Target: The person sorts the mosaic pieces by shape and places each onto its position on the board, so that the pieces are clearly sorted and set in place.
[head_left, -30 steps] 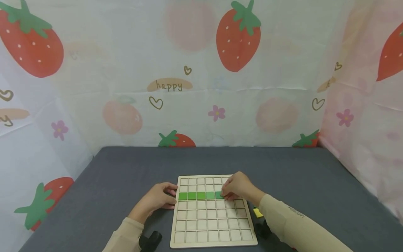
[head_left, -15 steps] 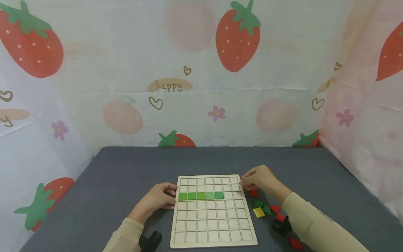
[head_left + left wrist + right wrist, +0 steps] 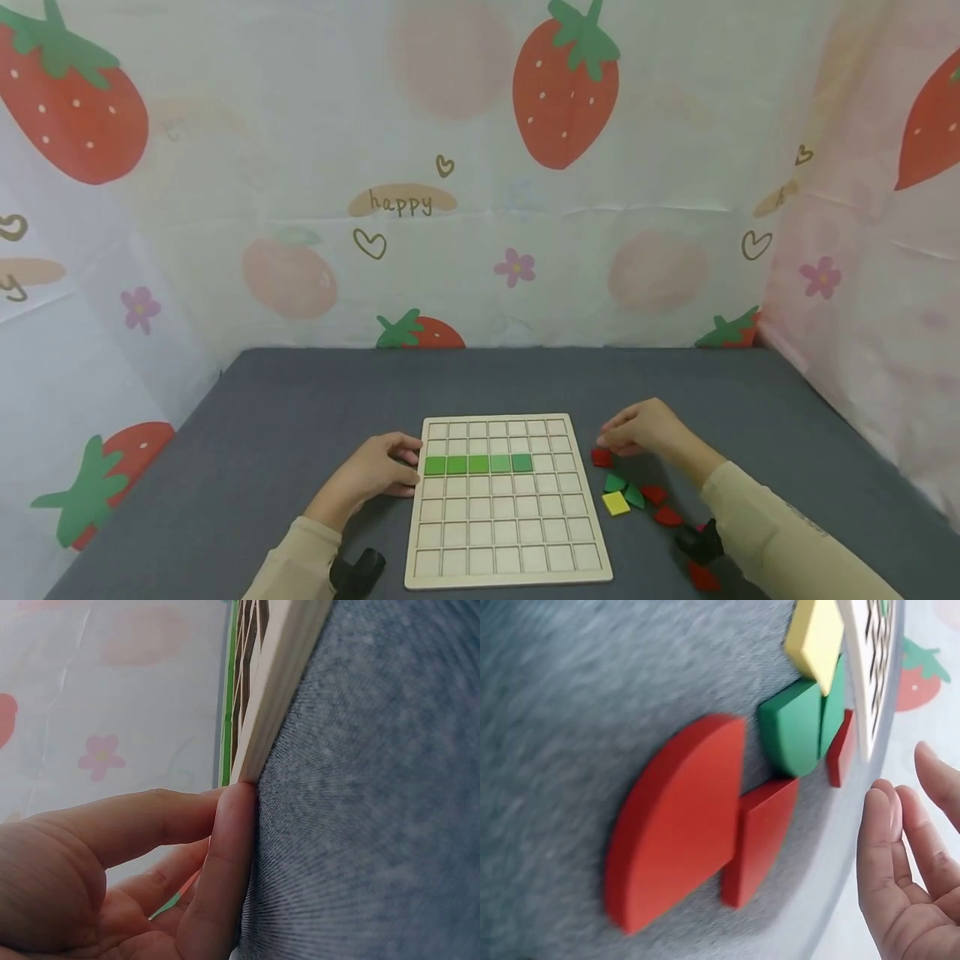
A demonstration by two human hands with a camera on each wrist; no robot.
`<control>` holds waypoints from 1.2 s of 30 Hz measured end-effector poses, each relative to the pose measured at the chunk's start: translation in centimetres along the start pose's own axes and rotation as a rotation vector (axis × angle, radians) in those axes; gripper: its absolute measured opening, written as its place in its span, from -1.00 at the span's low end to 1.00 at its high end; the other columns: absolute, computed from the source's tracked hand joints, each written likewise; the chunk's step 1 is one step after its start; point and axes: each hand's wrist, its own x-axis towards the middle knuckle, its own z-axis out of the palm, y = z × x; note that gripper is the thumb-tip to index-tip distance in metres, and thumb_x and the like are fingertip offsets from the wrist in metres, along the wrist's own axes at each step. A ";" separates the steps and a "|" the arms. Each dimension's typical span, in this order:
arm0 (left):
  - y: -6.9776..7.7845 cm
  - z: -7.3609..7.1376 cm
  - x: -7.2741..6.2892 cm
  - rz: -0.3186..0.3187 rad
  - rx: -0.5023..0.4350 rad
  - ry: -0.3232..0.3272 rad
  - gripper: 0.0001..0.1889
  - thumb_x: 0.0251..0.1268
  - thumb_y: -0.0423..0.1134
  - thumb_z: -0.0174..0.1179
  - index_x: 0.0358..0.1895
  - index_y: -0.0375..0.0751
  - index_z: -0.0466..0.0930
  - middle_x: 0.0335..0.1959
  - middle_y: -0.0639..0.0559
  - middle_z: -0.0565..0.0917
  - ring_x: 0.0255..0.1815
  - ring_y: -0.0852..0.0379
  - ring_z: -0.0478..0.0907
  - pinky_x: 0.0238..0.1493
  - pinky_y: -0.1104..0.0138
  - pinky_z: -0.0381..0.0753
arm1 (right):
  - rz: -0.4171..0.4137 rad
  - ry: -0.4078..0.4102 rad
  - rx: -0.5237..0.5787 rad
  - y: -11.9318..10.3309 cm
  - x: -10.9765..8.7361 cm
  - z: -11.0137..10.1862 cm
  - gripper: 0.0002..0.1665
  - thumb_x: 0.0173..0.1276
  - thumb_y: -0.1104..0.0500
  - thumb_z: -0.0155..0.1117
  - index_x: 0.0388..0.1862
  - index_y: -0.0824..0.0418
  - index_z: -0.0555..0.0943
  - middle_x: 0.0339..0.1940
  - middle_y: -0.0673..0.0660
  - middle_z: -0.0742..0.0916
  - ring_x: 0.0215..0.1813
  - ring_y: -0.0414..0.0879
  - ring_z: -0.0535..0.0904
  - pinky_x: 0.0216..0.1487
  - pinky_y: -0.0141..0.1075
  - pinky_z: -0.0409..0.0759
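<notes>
A wooden grid board (image 3: 510, 582) lies on the grey cloth, with several green square tiles (image 3: 478, 465) in one row from its left side. My left hand (image 3: 375, 468) touches the board's left edge with thumb and fingertips, also visible against the edge (image 3: 262, 727) in the left wrist view. My right hand (image 3: 645, 427) hovers right of the board, fingers loosely bent, thumb apart and nothing between them in the right wrist view. Just below its fingertips lies a red piece (image 3: 602, 457). Nearer me are green pieces (image 3: 615, 482), a yellow square tile (image 3: 616, 503) and red pieces (image 3: 682, 825).
Black wrist straps (image 3: 701, 542) show by both sleeves. The grey table cloth (image 3: 315, 400) reaches back to a strawberry-printed curtain (image 3: 480, 292), which also hangs at both sides.
My right hand has lifted off the green row and moved right, past the board's edge, to above the loose red piece. The left hand stays at the board's edge.
</notes>
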 end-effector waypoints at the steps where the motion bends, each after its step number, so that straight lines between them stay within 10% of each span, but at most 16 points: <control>1: 0.0 0.0 0.0 0.001 -0.003 -0.001 -0.45 0.09 -0.61 0.28 0.23 -0.46 0.47 -0.15 -0.21 0.51 -0.37 0.05 0.58 -0.33 0.21 0.76 | 0.000 0.002 -0.012 0.2 -0.1 -0.1 -0.70 0.15 0.21 0.53 -0.17 0.36 0.75 -0.29 0.10 0.81 -0.31 -0.15 0.71 -0.18 -0.21 0.77; 36: 0.0 0.1 0.0 -0.020 -0.010 0.020 -0.47 0.10 -0.62 0.26 0.22 -0.43 0.50 -0.15 -0.19 0.51 -0.38 0.07 0.58 -0.34 0.24 0.75 | -0.006 0.016 -0.085 1.5 0.0 0.9 -0.74 0.06 0.31 0.57 -0.25 0.39 0.76 -0.21 0.24 0.77 -0.39 -0.13 0.68 -0.27 -0.22 0.76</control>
